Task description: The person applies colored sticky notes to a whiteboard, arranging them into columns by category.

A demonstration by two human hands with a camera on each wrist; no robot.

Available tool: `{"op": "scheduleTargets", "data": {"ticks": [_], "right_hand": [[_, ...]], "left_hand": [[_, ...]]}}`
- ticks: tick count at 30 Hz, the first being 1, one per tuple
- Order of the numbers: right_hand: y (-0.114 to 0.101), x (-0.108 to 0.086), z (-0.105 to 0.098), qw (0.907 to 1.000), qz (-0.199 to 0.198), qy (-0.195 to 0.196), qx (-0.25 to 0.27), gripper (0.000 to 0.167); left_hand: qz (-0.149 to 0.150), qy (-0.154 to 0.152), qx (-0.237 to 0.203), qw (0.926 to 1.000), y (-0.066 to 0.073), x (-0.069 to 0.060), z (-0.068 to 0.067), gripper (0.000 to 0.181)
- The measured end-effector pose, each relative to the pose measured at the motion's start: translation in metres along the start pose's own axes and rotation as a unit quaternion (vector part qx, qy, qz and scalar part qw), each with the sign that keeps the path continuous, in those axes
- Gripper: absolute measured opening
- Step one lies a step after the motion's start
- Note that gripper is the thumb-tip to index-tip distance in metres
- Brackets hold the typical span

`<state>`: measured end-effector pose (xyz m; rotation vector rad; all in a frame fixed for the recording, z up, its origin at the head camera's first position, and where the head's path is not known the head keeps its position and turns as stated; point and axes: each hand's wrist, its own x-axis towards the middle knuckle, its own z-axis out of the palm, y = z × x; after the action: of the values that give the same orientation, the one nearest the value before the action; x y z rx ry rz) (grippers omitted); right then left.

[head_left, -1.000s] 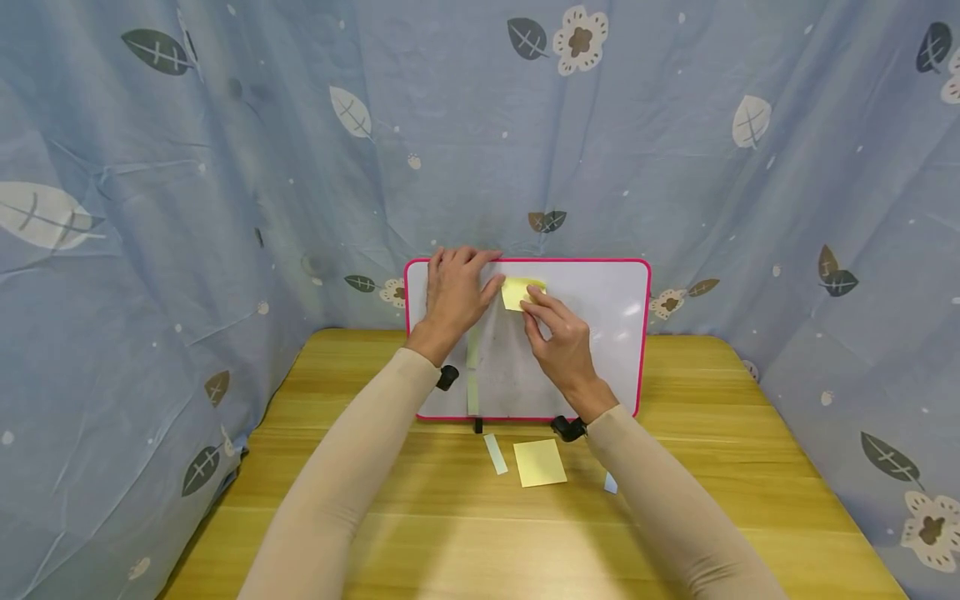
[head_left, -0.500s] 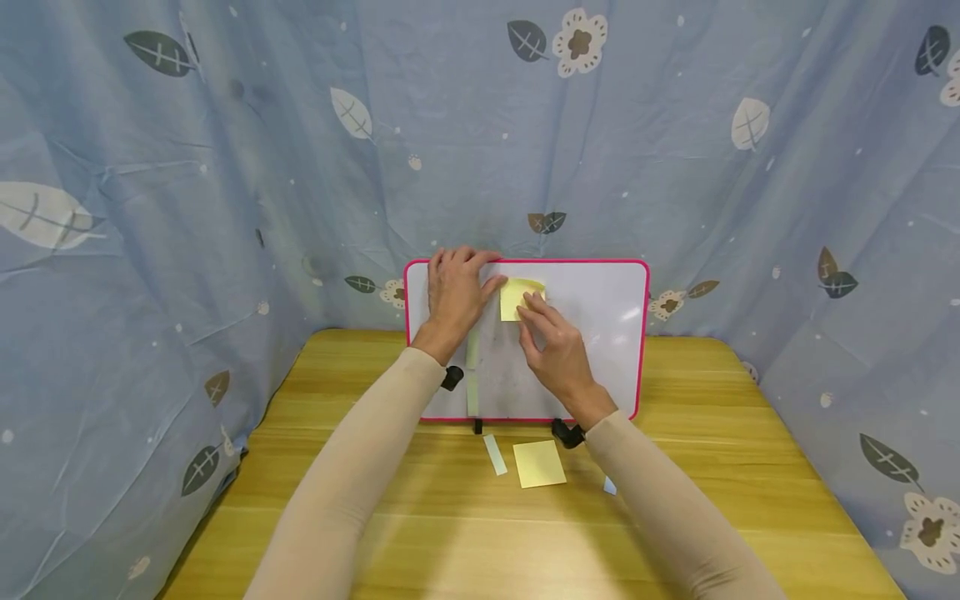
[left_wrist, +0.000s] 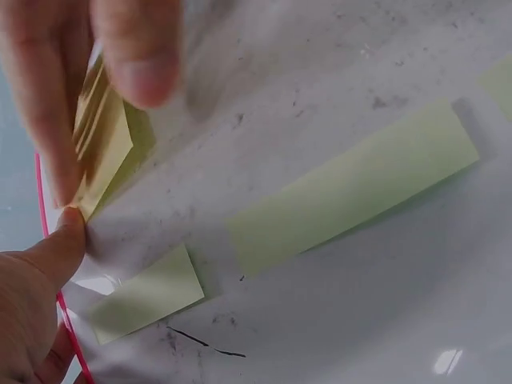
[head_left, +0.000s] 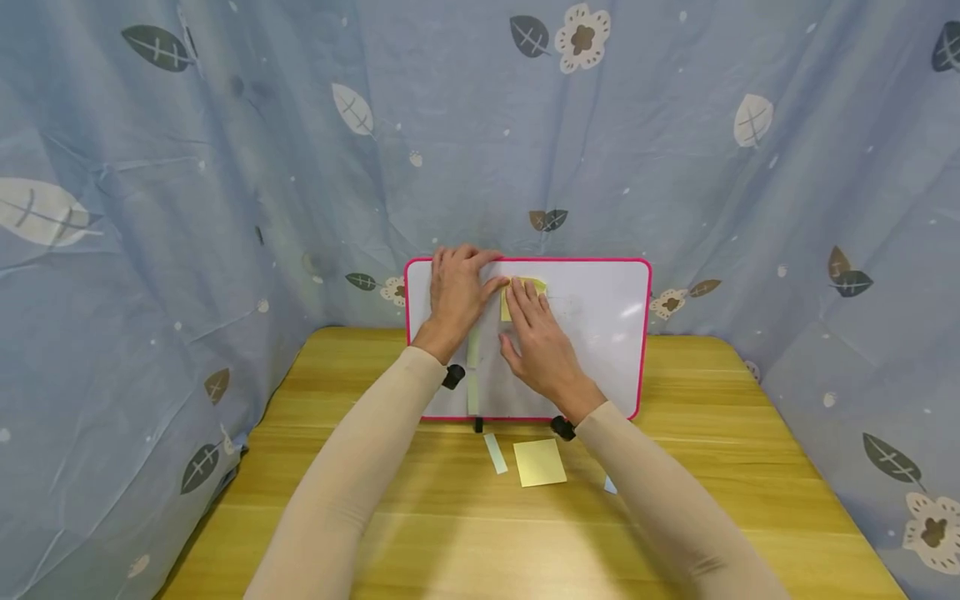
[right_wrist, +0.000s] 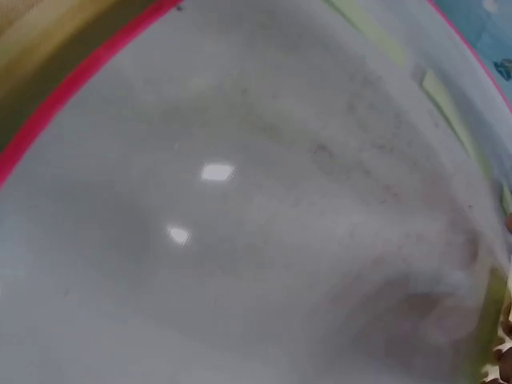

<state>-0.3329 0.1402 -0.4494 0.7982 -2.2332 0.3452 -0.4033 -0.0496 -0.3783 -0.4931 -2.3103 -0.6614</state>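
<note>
A whiteboard (head_left: 600, 358) with a pink rim stands upright on the table. My left hand (head_left: 456, 293) grips its top edge towards the left, fingers over the rim and thumb on the front. That thumb touches the corner of a yellow sticky note (left_wrist: 108, 156) in the left wrist view. On the note, the straight fingers of my right hand (head_left: 543, 346) press against the board and cover most of it. Pale green paper strips (left_wrist: 352, 188) run in a line down the board below my left hand. The right wrist view shows mostly bare board.
Before the board, a second yellow sticky note (head_left: 540, 463) lies on the wooden table (head_left: 420, 533). Beside it is a pale strip (head_left: 496, 453), and a bluish slip (head_left: 611, 485) shows partly behind my right forearm. A patterned blue curtain (head_left: 450, 125) surrounds the table.
My right hand has gone from pinching the note's lower part to laying straight fingers over it. The note's lower part has come down flatter on the board. My left hand stays put.
</note>
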Motion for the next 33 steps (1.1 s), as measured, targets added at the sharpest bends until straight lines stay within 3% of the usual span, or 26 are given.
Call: {"op": "scheduleTargets", "data": {"ticks": [4, 9, 16, 21, 25, 33], "right_hand": [[0.001, 0.002, 0.003, 0.9977, 0.016, -0.041, -0.052, 0.086], [0.0, 0.0, -0.001, 0.9891, 0.046, -0.081, -0.114, 0.089], [0.012, -0.007, -0.015, 0.9752, 0.121, -0.134, -0.128, 0.091], [0.027, -0.016, -0.028, 0.975, 0.147, -0.109, -0.127, 0.086], [0.031, -0.02, -0.032, 0.9818, 0.14, -0.084, -0.098, 0.085], [0.027, -0.045, -0.03, 0.9961, 0.083, 0.031, -0.005, 0.08]], "left_hand": [[0.018, 0.017, -0.019, 0.9995, -0.015, 0.002, 0.014, 0.049], [0.034, 0.036, -0.01, 0.9987, -0.021, 0.004, 0.022, 0.049], [-0.007, -0.01, -0.025, 0.9996, -0.002, 0.003, 0.001, 0.05], [0.005, 0.004, -0.035, 0.9994, -0.017, 0.007, 0.014, 0.053], [0.026, 0.014, -0.018, 0.9994, -0.018, 0.004, 0.012, 0.059], [0.043, -0.028, 0.032, 0.9982, 0.004, -0.017, -0.012, 0.075]]}}
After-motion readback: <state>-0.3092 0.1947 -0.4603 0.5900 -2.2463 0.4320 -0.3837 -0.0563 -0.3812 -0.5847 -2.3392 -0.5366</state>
